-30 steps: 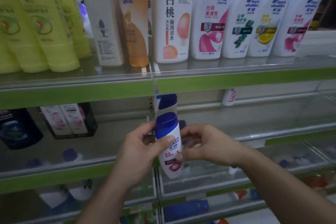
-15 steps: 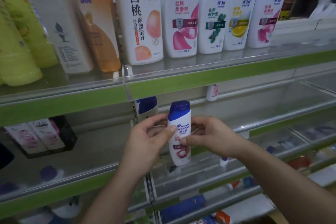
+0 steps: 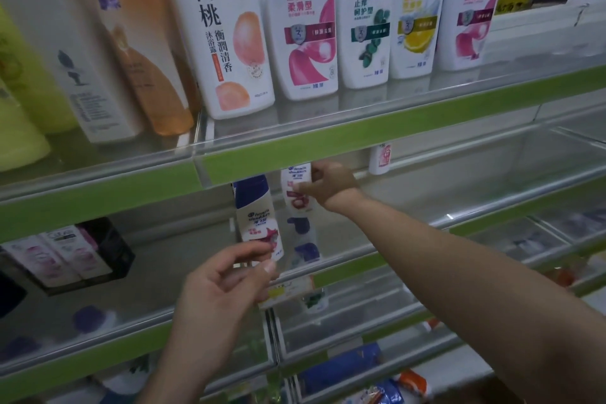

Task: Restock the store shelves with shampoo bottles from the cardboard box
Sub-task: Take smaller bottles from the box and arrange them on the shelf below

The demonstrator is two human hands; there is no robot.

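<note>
Reaching under the green-edged upper shelf (image 3: 377, 136), the right hand (image 3: 329, 188) grips a small white shampoo bottle with a pink-red label (image 3: 296, 188). Its fingers are curled round the bottle's right side. The bottle's top is hidden behind the shelf edge, and it is upright over the clear glass middle shelf (image 3: 475, 187); whether its base is on the glass cannot be told.

Just to its left a second small white shampoo bottle with a dark blue cap (image 3: 257, 216) stands on the same shelf. The left hand (image 3: 226, 279) hovers in front of this bottle's base with its fingers loosely curled and a gap between thumb and forefinger, clasping nothing. Whether the forefinger touches the bottle cannot be told.

On the upper shelf stands a row of large bottles: a white one printed with peaches (image 3: 226, 36), four white ones with blue lettering (image 3: 364, 26), a tall orange one (image 3: 141, 43) and a plain white one (image 3: 65, 43). At the left of the middle shelf a dark box of pink-and-white packs (image 3: 65, 252) sits well apart from both hands.
</note>
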